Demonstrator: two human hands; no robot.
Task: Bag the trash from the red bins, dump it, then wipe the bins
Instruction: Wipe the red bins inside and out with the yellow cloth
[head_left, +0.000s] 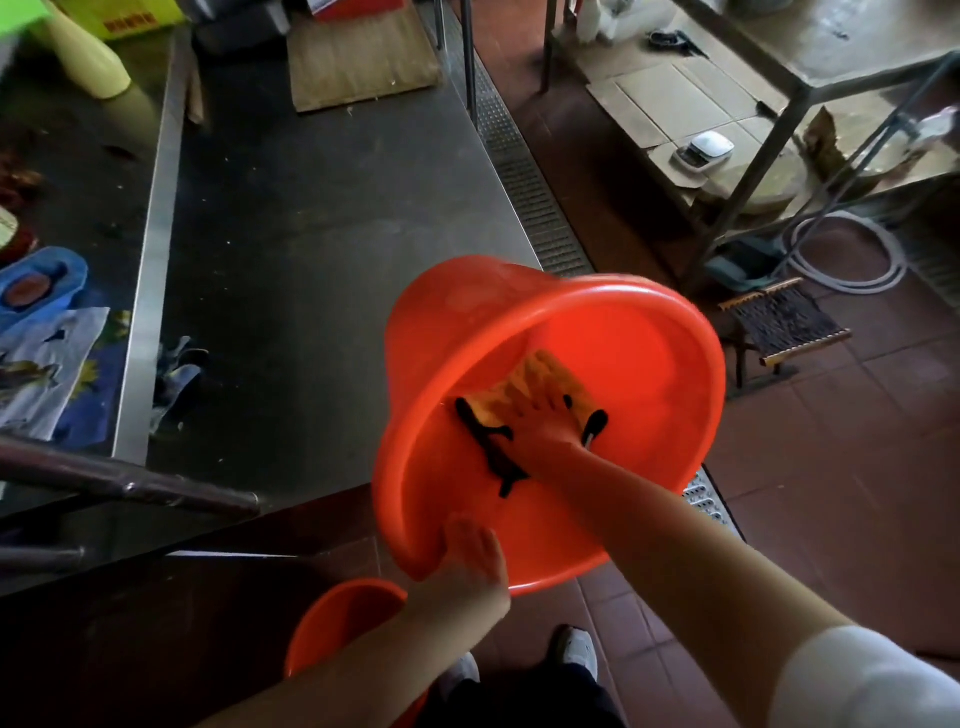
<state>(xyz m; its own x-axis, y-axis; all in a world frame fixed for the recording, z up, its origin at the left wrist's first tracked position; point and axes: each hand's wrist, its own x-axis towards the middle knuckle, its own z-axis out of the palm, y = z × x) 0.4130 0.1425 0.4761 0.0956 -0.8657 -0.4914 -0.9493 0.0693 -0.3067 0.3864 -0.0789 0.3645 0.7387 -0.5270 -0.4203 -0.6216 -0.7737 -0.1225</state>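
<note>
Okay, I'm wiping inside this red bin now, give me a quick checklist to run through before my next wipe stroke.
1. Red bin tilted toward you, inside reachable: ok.
2. Left hand gripping the near rim: ok.
3. Right hand flat on the yellow cloth: ok.
4. Trash gone from this bin: ok, none visible.
5. Inner wall already clean: cannot tell.
6. Second red bin on the floor wiped: cannot tell.

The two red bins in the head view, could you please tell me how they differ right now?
The upper red bin is tipped, resting against the steel table; the lower red bin stands on the floor. The left hand grips the upper bin's rim while the right hand presses a yellow cloth inside; nothing touches the lower bin. Both look the same orange-red.
</note>
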